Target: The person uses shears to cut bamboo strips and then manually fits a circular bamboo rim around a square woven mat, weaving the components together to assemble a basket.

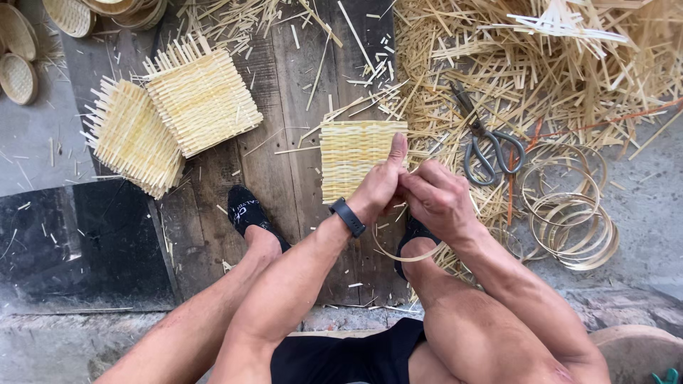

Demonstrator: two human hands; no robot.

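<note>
My left hand point(380, 181) and my right hand point(437, 199) meet just above my right foot, both pinching a thin bamboo strip point(398, 254) that curls into a loop below them. A black band sits on my left wrist. Directly beyond my hands a small square woven bamboo mat point(348, 153) lies on the dark wooden board point(284, 185), partly hidden by my left thumb. Where the strip's ends sit inside my fingers is hidden.
Two stacks of woven mats point(203, 96) point(135, 139) lie at the left. Grey scissors point(487, 146) rest on a heap of bamboo offcuts point(541, 64). Coiled bamboo rings point(569, 213) lie at the right. Small round baskets point(18, 60) sit top left. My feet wear black socks point(245, 210).
</note>
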